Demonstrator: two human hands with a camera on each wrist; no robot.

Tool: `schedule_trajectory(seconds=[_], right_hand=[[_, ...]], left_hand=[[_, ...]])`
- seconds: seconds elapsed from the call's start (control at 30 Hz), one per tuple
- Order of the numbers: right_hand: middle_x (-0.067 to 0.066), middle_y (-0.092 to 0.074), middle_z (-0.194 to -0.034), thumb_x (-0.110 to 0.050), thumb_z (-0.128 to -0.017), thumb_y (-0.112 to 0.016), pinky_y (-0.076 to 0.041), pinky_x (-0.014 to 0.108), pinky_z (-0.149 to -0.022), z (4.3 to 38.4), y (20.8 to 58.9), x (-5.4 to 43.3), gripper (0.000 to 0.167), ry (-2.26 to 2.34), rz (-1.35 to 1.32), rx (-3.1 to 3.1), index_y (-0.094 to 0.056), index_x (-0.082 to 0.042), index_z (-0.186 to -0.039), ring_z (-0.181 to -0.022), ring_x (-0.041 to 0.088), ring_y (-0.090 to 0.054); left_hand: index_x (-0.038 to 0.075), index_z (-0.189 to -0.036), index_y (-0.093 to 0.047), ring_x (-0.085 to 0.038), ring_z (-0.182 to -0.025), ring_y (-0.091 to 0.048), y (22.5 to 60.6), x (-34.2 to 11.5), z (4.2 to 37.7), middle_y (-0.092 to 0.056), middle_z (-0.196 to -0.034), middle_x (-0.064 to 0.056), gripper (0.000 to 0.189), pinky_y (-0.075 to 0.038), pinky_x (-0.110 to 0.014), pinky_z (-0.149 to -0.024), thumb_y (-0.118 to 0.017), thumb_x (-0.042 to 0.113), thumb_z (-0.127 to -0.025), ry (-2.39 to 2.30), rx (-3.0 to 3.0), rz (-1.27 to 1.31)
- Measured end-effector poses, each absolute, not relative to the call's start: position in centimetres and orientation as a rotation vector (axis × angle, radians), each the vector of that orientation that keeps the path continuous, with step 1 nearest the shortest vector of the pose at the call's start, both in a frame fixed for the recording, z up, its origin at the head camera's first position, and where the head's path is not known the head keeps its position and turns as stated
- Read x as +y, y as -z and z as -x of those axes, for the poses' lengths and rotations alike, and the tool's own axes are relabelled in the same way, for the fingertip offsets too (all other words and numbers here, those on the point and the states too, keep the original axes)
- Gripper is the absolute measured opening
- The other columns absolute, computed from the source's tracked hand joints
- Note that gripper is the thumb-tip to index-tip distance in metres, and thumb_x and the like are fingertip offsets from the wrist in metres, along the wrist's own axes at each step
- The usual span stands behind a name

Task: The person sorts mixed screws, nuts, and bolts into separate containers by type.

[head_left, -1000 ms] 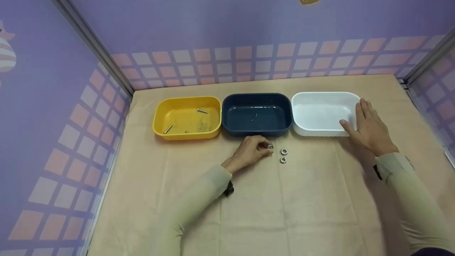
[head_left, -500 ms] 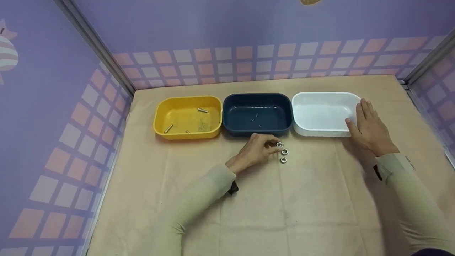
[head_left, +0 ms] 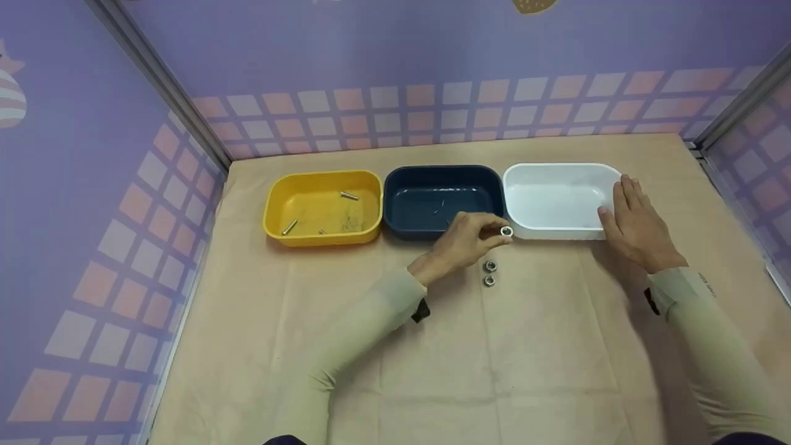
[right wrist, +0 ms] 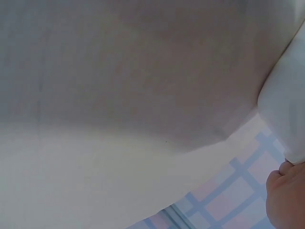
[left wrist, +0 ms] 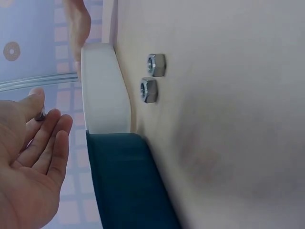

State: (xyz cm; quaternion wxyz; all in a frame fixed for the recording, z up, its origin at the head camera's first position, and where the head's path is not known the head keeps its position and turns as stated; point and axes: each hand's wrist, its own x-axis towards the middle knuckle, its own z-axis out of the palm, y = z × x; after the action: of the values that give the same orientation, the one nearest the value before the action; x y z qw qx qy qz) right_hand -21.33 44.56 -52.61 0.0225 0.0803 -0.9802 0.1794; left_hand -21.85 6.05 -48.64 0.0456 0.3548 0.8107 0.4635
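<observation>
My left hand (head_left: pixel 465 242) pinches a hex nut (head_left: pixel 507 231) between thumb and fingertips. It is raised near the corner where the dark blue bin (head_left: pixel 413 233) meets the white bin (head_left: pixel 556 234). In the left wrist view only a sliver of that nut (left wrist: pixel 42 115) shows at the fingertips. Two more metal nuts, a nearer one (head_left: pixel 489 281) and a farther one (head_left: pixel 490 266), lie on the cloth below the hand. My right hand (head_left: pixel 639 230) rests with straight fingers along the right end of the white bin, its thumb over the rim.
A yellow bin (head_left: pixel 321 240) stands at the left of the row, with several bolts in it, one bolt (head_left: pixel 289 227) at its left. A few tiny pieces lie in the dark blue bin. Patterned panels (head_left: pixel 395 49) rise behind and at both sides of the cloth-covered table (head_left: pixel 445 371).
My left hand has picked its nut up beside the other two and carried it right and up toward the white bin. The right hand stays at the white bin.
</observation>
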Motion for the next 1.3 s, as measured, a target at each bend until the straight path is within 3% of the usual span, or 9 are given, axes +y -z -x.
schedule_trajectory(seconds=[0.9,1.3], right_hand=[[0.03,0.009,-0.176,-0.05,-0.115,-0.021,0.002,0.061,-0.134,21.3,52.6,44.6,0.082,-0.543,-0.223,-3.078,0.001,0.011,-0.166,-0.164,0.049,0.009],[0.031,0.007,-0.176,-0.049,-0.115,-0.021,0.001,0.06,-0.135,21.5,52.5,44.4,0.082,-0.521,-0.221,-3.075,0.0,0.012,-0.166,-0.164,0.048,0.008]], left_hand=[[0.0,-0.122,-0.079,-0.012,-0.099,-0.077,46.7,11.5,25.8,-0.082,-0.112,-0.008,0.031,-0.055,-0.009,-0.085,-0.078,0.021,-0.099,-1.417,2.551,-1.103],[0.007,-0.123,-0.079,-0.009,-0.101,-0.076,46.4,14.5,27.8,-0.082,-0.112,-0.003,0.029,-0.058,-0.016,-0.092,-0.077,0.024,-0.1,-1.358,2.638,-1.069]])
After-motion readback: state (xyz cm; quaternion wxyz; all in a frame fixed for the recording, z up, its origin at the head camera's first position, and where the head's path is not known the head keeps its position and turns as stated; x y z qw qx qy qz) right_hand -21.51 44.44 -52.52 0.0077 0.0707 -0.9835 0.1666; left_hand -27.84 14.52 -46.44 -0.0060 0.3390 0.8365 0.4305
